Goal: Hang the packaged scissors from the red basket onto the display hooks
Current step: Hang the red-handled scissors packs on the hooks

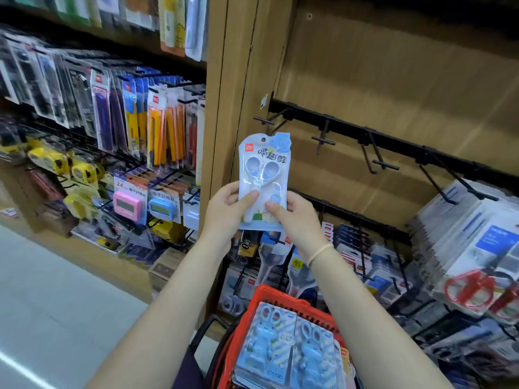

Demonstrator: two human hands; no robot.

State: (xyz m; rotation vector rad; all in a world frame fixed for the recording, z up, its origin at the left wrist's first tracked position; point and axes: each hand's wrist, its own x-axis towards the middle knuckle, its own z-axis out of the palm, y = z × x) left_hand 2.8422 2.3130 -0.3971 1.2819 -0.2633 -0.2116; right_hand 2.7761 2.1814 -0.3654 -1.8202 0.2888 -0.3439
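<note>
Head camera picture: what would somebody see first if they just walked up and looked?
Right in the middle, a light blue scissors pack is held upright by the left hand and the right hand in front of a wooden panel. Above and to the right, bare black hooks stick out from a rail. At the bottom, a red basket holds more blue scissors packs.

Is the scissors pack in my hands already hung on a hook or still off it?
Off. The scissors pack is upright between left hand and right hand; its hang hole sits below the empty hooks.
</note>
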